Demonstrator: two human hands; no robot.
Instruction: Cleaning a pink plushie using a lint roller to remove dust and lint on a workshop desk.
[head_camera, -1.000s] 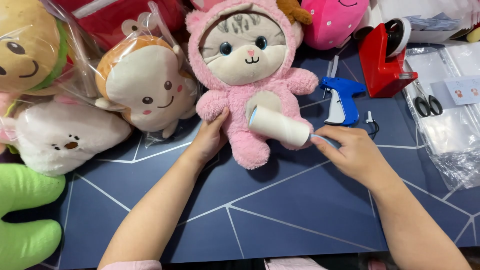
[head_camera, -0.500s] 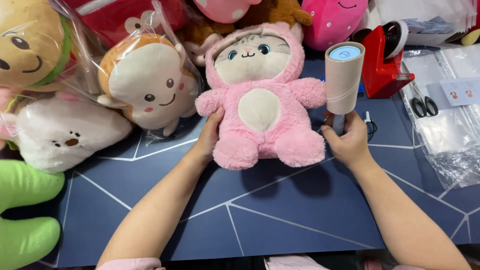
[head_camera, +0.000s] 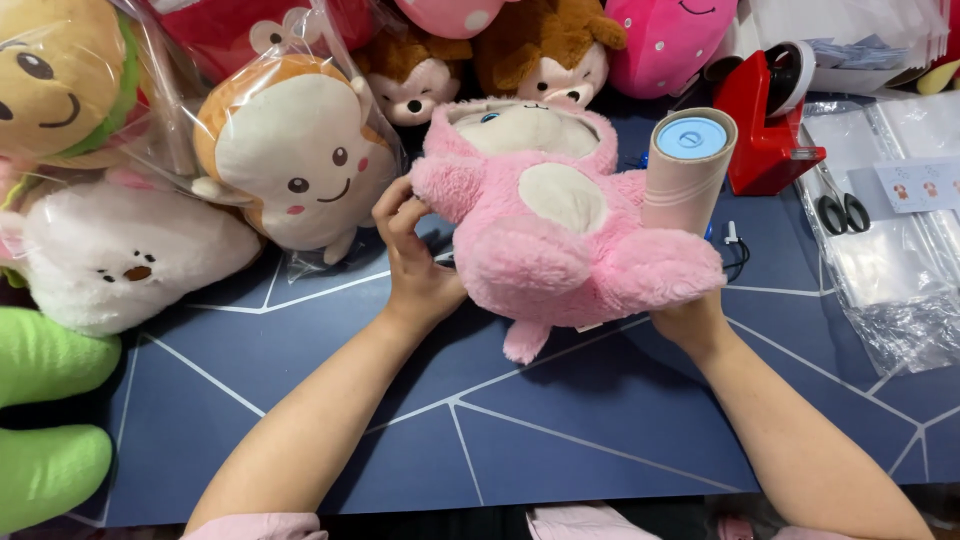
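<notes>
A pink plush cat in a hooded suit (head_camera: 560, 235) is lifted off the dark blue mat (head_camera: 560, 440) and tipped back, its feet and tail toward me. My left hand (head_camera: 415, 265) grips the plush's arm on the left side. My right hand (head_camera: 690, 318) is mostly hidden under the plush's right leg. It holds a lint roller (head_camera: 685, 165) upright beside the plush, blue end cap on top. The roller's handle is hidden behind the leg.
Bagged plush toys crowd the left: a toast-shaped one (head_camera: 295, 160), a white one (head_camera: 115, 255), a green one (head_camera: 45, 420). Brown plush animals (head_camera: 540, 45) sit behind. A red tape dispenser (head_camera: 765, 120), scissors (head_camera: 835, 210) and clear plastic bags (head_camera: 890, 280) lie at right.
The plush went from sitting upright on the mat to lifted and tipped back, feet toward me. The roller left its belly and now stands upright at its right side.
</notes>
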